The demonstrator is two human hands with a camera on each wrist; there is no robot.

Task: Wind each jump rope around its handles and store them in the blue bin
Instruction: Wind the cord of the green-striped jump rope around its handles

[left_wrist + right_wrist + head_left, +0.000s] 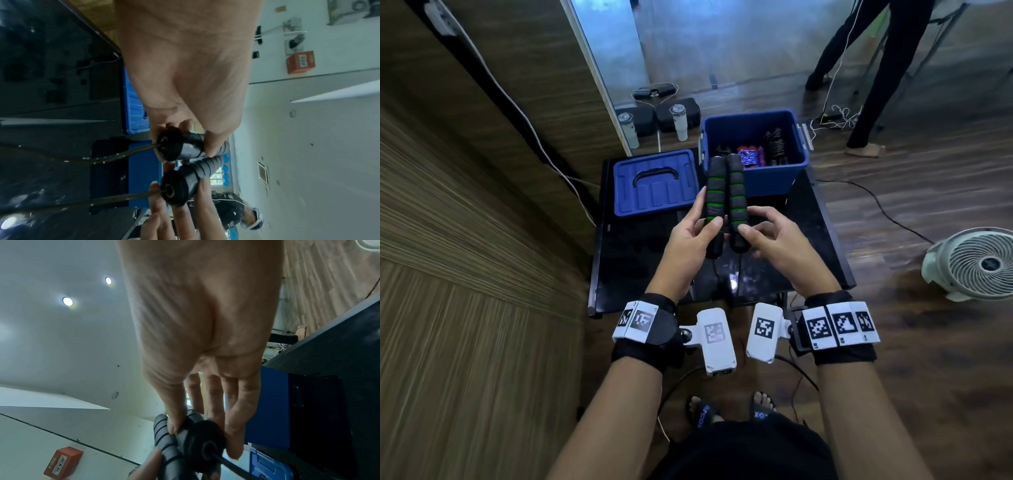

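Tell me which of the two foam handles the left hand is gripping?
The left handle, pinched by the left hand; the right hand pinches the right handle.

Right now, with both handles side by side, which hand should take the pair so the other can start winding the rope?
Left, probably. The left hand already grips its handle with thumb across, right against the other handle. The right hand only pinches its handle at the fingertips, so it frees more easily to catch the hanging rope.

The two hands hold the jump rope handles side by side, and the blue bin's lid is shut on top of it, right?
Not quite. The head view shows the lid off, lying left of the open bin. The left hand and right hand do hold the handles side by side.
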